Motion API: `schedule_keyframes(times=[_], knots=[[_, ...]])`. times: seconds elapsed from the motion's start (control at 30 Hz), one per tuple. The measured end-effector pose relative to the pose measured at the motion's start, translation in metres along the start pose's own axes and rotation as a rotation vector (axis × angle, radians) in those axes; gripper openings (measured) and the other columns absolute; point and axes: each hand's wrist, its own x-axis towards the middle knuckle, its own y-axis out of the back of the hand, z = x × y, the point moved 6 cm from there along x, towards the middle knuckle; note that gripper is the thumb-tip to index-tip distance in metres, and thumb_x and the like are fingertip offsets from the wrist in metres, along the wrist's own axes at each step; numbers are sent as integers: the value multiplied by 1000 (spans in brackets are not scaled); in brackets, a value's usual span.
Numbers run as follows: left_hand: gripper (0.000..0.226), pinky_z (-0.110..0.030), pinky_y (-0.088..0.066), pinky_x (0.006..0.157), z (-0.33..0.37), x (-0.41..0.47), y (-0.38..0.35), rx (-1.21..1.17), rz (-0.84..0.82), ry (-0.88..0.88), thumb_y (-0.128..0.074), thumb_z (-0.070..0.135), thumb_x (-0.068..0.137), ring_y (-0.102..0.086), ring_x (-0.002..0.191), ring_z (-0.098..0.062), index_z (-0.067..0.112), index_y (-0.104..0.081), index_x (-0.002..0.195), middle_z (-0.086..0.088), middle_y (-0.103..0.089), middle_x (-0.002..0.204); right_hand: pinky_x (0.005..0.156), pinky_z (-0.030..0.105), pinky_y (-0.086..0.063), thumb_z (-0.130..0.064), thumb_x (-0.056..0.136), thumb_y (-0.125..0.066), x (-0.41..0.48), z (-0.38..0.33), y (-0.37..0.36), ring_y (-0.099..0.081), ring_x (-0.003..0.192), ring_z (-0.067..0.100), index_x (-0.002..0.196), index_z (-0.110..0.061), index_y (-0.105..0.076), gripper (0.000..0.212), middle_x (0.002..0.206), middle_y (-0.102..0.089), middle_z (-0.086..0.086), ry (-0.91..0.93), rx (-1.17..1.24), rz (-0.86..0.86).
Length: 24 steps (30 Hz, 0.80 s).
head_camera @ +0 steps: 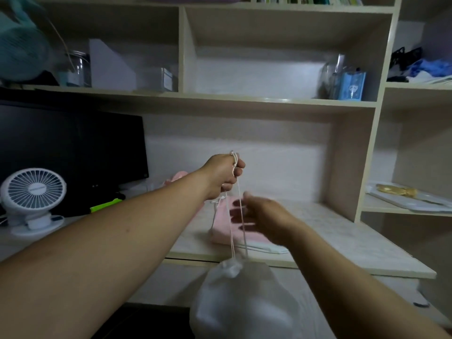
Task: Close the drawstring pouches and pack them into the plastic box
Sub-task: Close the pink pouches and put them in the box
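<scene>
Out front of the bench [342, 241], left hand [223, 173] grips the cords [231, 230] up high, white drawstring pouch [242, 297] dangling below, mouth cinched. Right hand [264, 218] is spread loose beside the cords, maybe touching, kinda blurry.

Far left of the fingers [238, 165], a white fan [34, 192] stands on the counter [342, 241] before a black monitor [73, 152] (screen dark); above them and to the right, a blue box [351, 85] sits on a shelf [244, 100].
</scene>
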Motion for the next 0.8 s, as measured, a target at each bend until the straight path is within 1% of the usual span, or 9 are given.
schedule_keyframes(times=[0.1,0.23,0.37,0.43,0.5,0.53,0.6,0.7,0.8], knots=[[33,-18,-15,35,-5,9,4,-93,65,37,-38,28,111,-24,39,-7,13,-54,87,-2,-46,68,92,39,-58,-17,108,-47,-14,38,-21,-73,102,29,113,-1,-72,29,110,-77,17,8,52,-131],[33,-17,-15,34,-5,23,20,-162,135,26,-38,26,110,-25,35,-7,13,-54,84,-2,-45,66,93,39,-59,-8,106,-51,-14,63,-19,-72,91,29,110,7,-69,24,99,-74,22,24,231,-80],[36,-17,-17,37,-7,32,34,-96,204,8,-36,26,109,-27,36,-9,9,-59,88,-4,-49,70,73,29,-58,0,101,-56,-13,60,-13,-67,70,25,104,9,-67,14,82,-66,20,59,307,-18],[41,-17,-29,41,-4,35,42,39,294,-27,-35,32,110,-41,40,-15,6,-63,96,-11,-62,81,65,27,-56,0,100,-59,-13,55,-14,-63,62,21,99,8,-68,13,79,-66,18,49,236,12],[41,-30,-54,65,3,40,55,338,409,-91,-35,29,110,-69,77,-34,2,-66,112,-22,-71,108,60,26,-54,-2,98,-63,-11,54,-14,-59,57,19,95,13,-69,16,78,-65,19,29,124,54],[37,-38,-55,83,7,40,63,420,478,-104,-37,21,108,-69,100,-41,-1,-64,121,-25,-68,120,59,25,-53,-2,96,-66,-11,54,-14,-57,55,19,95,17,-69,20,77,-66,20,22,64,75],[30,-40,-50,95,19,36,69,554,536,-153,-40,4,102,-63,115,-44,-4,-64,118,-27,-66,126,56,23,-50,-4,94,-69,-11,54,-14,-55,52,17,95,18,-71,22,74,-66,18,24,-56,85],[22,-34,-47,84,33,33,70,572,537,-162,-42,6,100,-64,103,-40,2,-63,93,-24,-68,118,57,23,-47,-7,92,-71,-13,51,-16,-55,55,15,90,8,-77,16,73,-69,14,29,-143,35],[24,-25,-39,58,27,28,53,361,437,-29,-38,14,104,-50,59,-24,6,-56,90,-18,-71,96,65,25,-49,-6,96,-66,-19,50,-25,-59,64,15,92,-1,-79,15,80,-73,12,39,-157,-115]])
